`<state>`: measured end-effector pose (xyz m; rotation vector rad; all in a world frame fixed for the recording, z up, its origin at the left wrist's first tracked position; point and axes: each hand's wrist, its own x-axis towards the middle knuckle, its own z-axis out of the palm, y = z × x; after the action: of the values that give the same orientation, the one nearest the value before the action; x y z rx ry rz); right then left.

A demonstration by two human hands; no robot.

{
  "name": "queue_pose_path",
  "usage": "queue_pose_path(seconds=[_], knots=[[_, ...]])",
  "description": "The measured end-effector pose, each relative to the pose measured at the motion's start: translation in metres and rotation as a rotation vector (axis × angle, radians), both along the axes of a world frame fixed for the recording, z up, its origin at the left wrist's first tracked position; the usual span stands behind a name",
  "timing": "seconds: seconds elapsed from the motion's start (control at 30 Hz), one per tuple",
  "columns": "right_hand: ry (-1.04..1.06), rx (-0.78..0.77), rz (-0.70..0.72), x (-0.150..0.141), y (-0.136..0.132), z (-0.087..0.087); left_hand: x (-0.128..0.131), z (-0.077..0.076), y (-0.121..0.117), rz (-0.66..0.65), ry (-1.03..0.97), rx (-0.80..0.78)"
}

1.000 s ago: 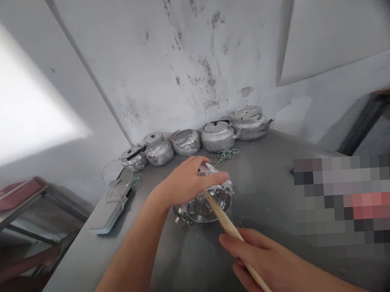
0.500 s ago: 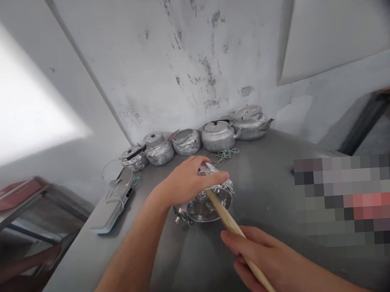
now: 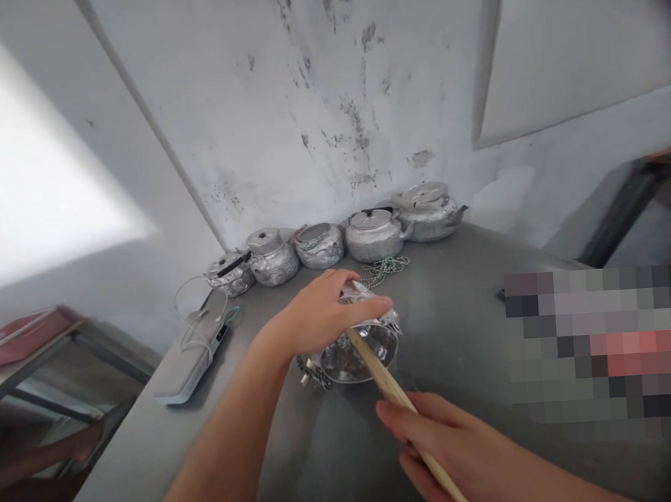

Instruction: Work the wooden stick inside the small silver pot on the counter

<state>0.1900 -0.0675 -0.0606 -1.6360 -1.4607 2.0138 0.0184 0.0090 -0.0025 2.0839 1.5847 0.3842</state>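
A dented, crumpled aluminium pot (image 3: 339, 364) lies tipped on the table with its round mouth facing me. My left hand (image 3: 325, 308) is closed over its top, thumb to the right and fingers on the far side. In my right hand (image 3: 432, 434) is a wooden stick (image 3: 392, 388), slanting up and left. The far end of the stick reaches into the pot's mouth beneath my left hand. A patterned cord (image 3: 318, 371) shows at the pot's left side.
Several dented aluminium kettles (image 3: 374, 237) stand along the wall behind. A loose cord (image 3: 386, 267) lies before them. A grey case with a cable (image 3: 182, 370) rests on the table's left. A pink tray (image 3: 25, 336) sits on a side shelf. A blurred-out patch covers the right.
The stick's far end has shifted slightly left inside the pot's mouth, and my right hand has moved a little with it. My left hand stays on the pot.
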Motion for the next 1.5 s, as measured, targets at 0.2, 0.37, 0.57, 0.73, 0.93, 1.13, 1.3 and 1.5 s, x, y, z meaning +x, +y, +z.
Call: queue_pose_path(seconds=[0.2,0.37,0.57,0.73,0.93,1.13,1.3,1.5], knots=[[0.017,0.07,-0.011,0.006,0.002,-0.007,0.0,0.0,-0.001,-0.008,0.0,-0.001],[-0.018,0.11,0.045,0.006,0.001,-0.004,0.0,0.001,-0.001,-0.011,0.008,-0.001],[-0.063,0.197,0.058,0.007,0.002,-0.01,0.001,0.002,-0.002,-0.017,0.01,-0.002],[-0.062,0.199,0.038,0.009,0.005,-0.015,0.0,0.002,-0.002,-0.01,0.0,-0.015],[-0.13,0.18,0.063,0.01,0.005,-0.004,0.0,0.001,-0.001,-0.01,0.001,-0.014],[-0.059,0.21,0.086,0.012,0.004,-0.015,0.0,0.002,-0.002,-0.015,0.001,-0.017],[-0.169,0.239,0.112,0.012,0.006,-0.008,-0.002,0.001,0.0,-0.023,0.02,0.002],[-0.198,0.237,0.111,0.016,0.007,-0.011,-0.003,-0.002,0.003,-0.04,0.009,0.025]])
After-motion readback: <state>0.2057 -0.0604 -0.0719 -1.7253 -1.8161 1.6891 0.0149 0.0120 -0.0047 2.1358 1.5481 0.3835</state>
